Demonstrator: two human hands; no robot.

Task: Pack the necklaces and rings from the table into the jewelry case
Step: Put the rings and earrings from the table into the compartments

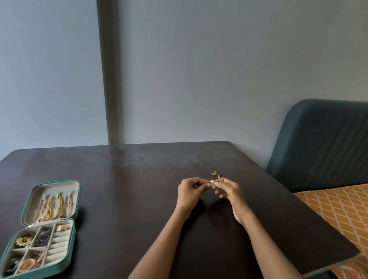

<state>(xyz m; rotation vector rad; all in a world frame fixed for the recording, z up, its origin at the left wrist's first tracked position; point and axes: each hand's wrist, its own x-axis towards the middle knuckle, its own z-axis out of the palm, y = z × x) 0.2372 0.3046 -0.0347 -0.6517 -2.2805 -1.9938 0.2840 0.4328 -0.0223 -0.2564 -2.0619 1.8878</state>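
You have a gold ring [212,182] pinched between both hands just above the table [138,190], toward its right side: your left hand [190,193] curls in with thumb and fingertips at the ring's left edge, and your right hand [229,189] meets it from the other side, fingers bent, fingertips at the ring. Which hand bears it is too small to tell; the two-handed hold looks like a pass from one hand to the other, or a turn of the ring so its band faces the right way for a slot. Two more rings [217,174] lie on the table just beyond your fingertips, near each other, so they are next in line and close to hand. The case [1,278] lies open and flat well apart to your left, lid laid back with necklaces [53,206] already hung in it, and the tray's square pockets filled with other pieces. One gold ring already sits at the top of the roll column [59,243], with pale rolls free below it; that is probably where this one belongs. I judge the necklaces done and the rings partly done. The carry to the case is long, so keep a firm pinch, as a dropped ring would roll on that smooth top.
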